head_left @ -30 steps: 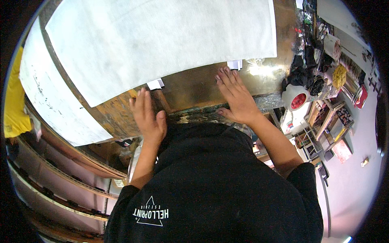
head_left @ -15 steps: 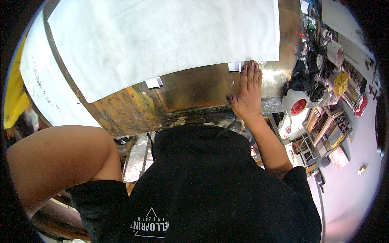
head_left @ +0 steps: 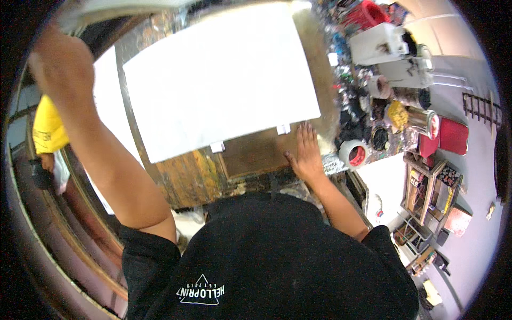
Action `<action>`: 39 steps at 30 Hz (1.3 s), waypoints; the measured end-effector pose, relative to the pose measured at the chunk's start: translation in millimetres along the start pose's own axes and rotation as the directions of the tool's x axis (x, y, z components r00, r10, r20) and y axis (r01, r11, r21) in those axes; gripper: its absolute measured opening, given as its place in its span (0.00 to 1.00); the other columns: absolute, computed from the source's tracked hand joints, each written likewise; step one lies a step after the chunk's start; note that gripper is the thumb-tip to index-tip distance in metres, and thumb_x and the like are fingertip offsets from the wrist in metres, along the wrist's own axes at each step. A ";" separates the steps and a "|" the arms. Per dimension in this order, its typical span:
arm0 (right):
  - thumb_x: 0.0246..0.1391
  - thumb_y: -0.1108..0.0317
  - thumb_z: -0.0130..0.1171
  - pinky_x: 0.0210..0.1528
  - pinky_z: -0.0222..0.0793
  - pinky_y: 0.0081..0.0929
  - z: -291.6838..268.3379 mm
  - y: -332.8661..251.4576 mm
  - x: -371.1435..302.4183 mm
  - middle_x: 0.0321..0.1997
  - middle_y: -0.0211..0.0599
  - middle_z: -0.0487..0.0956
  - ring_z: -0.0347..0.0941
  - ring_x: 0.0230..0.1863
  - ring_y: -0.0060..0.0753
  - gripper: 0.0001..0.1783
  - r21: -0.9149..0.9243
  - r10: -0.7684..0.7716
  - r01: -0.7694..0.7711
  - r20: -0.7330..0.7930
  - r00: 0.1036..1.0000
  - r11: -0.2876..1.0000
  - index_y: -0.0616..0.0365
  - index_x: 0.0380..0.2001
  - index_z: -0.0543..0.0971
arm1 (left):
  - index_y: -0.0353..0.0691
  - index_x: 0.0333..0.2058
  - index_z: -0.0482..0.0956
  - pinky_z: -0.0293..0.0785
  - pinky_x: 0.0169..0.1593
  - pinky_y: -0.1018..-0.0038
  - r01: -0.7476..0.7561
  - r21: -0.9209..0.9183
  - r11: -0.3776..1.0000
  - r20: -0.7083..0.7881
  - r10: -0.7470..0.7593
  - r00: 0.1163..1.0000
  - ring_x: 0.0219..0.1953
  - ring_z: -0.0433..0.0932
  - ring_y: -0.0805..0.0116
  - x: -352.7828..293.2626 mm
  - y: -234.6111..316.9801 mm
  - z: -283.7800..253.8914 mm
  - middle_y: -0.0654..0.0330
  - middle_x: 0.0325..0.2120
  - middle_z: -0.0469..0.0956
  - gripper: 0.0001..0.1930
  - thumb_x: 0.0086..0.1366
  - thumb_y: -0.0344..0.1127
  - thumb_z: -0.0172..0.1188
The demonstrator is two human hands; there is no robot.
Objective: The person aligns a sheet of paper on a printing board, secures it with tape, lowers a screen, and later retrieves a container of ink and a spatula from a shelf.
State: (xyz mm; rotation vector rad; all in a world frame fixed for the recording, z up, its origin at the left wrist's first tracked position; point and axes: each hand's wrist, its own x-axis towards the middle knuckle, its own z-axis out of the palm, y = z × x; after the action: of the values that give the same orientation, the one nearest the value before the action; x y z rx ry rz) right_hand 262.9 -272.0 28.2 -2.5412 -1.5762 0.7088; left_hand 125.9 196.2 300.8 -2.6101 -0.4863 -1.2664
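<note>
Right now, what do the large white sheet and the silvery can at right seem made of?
Large white sheet: probably paper or thin fabric, apparently matte; it lies flat, crisp-edged. Silvery can: likely metal, glossy, judging by bright reflections along its side.

Flat on the table point(head_left: 186, 178), in the middle: a sheet point(head_left: 224, 80). At its near edge, well apart, 1 left tab point(head_left: 217, 146) and 1 right tab point(head_left: 283, 129). On the table, just right and nearer than the right tab: the right hand point(head_left: 307, 160). Farther right, a roll point(head_left: 349, 152); beyond it, a bundle point(head_left: 352, 114), then a container point(head_left: 373, 45). Left of the sheet, across a gap and partly behind the left forearm point(head_left: 114, 170), a panel point(head_left: 110, 96). Upper left, the left hand point(head_left: 60, 45), near a frame point(head_left: 114, 16).
</note>
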 end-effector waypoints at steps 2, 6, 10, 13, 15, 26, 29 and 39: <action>0.66 0.42 0.50 0.82 0.29 0.52 6.8 8.2 -8.1 0.80 0.66 0.43 0.34 0.82 0.63 0.53 -0.025 0.049 -0.050 -0.050 0.998 0.998 0.78 0.73 0.47 | 0.39 0.68 0.65 0.68 0.63 0.61 -0.022 -0.016 1.000 -0.037 0.022 0.999 0.66 0.67 0.49 22.8 1.3 8.3 0.47 0.65 0.68 0.24 0.78 0.42 0.45; 0.67 0.40 0.48 0.82 0.29 0.51 1.6 8.7 -6.3 0.80 0.65 0.46 0.35 0.82 0.60 0.52 -0.006 0.046 -0.046 -0.056 0.997 0.999 0.76 0.74 0.47 | 0.33 0.69 0.61 0.80 0.55 0.65 -0.166 0.385 0.908 -0.001 0.181 0.984 0.63 0.71 0.48 44.8 11.0 0.2 0.44 0.66 0.65 0.25 0.79 0.40 0.44; 0.69 0.41 0.48 0.81 0.37 0.49 -15.3 9.6 -0.1 0.78 0.64 0.54 0.44 0.81 0.59 0.47 -0.007 0.013 -0.013 -0.080 0.997 1.000 0.73 0.72 0.55 | 0.50 0.67 0.69 0.57 0.70 0.58 0.068 0.132 0.989 -0.087 -0.056 0.995 0.68 0.66 0.49 35.2 24.8 -0.2 0.49 0.63 0.72 0.23 0.79 0.47 0.43; 0.69 0.42 0.49 0.75 0.55 0.47 -20.9 35.6 12.0 0.69 0.63 0.69 0.62 0.74 0.56 0.39 0.368 0.119 -0.067 -0.121 0.986 0.928 0.68 0.67 0.68 | 0.52 0.63 0.76 0.52 0.72 0.54 0.091 -0.015 0.996 -0.138 -0.093 0.986 0.66 0.68 0.51 33.5 46.5 -6.1 0.53 0.58 0.77 0.22 0.78 0.52 0.47; 0.69 0.49 0.51 0.64 0.69 0.45 -54.9 31.5 19.0 0.58 0.58 0.79 0.75 0.62 0.60 0.29 0.477 0.274 -0.149 -0.205 0.939 0.866 0.65 0.57 0.78 | 0.48 0.57 0.81 0.57 0.69 0.52 0.159 -0.039 0.987 -0.102 -0.162 0.981 0.60 0.73 0.55 23.8 55.9 -16.4 0.57 0.52 0.81 0.22 0.76 0.55 0.51; 0.73 0.62 0.51 0.54 0.72 0.31 -126.3 99.7 -14.3 0.47 0.42 0.83 0.78 0.49 0.32 0.17 0.765 0.646 0.001 -0.544 0.536 0.644 0.64 0.53 0.77 | 0.45 0.51 0.84 0.61 0.67 0.51 0.156 0.021 0.988 0.278 -0.155 0.948 0.55 0.77 0.55 -88.4 141.9 -75.6 0.57 0.54 0.81 0.20 0.64 0.47 0.68; 0.74 0.63 0.50 0.56 0.71 0.29 -135.8 104.2 -28.8 0.49 0.42 0.83 0.78 0.50 0.32 0.16 0.816 0.626 0.219 -0.558 0.545 0.535 0.64 0.54 0.76 | 0.45 0.52 0.83 0.61 0.66 0.52 0.059 -0.015 0.998 0.379 -0.049 0.924 0.54 0.77 0.60 -143.2 163.8 -74.4 0.58 0.52 0.82 0.22 0.61 0.46 0.70; 0.68 0.55 0.57 0.61 0.67 0.42 -115.0 86.2 -44.7 0.50 0.49 0.82 0.75 0.56 0.52 0.21 0.585 0.382 -0.010 -0.517 0.766 0.811 0.61 0.52 0.79 | 0.43 0.56 0.78 0.61 0.66 0.54 0.029 -0.073 0.997 0.645 0.026 0.764 0.48 0.76 0.64 -297.6 202.8 -2.4 0.62 0.40 0.76 0.24 0.62 0.43 0.68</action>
State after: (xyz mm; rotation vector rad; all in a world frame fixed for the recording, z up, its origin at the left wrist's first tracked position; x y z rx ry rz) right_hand 366.0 -330.6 120.9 -2.1684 -0.7327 0.2256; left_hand 28.2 -53.3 60.2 -3.0728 -0.5411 -0.3303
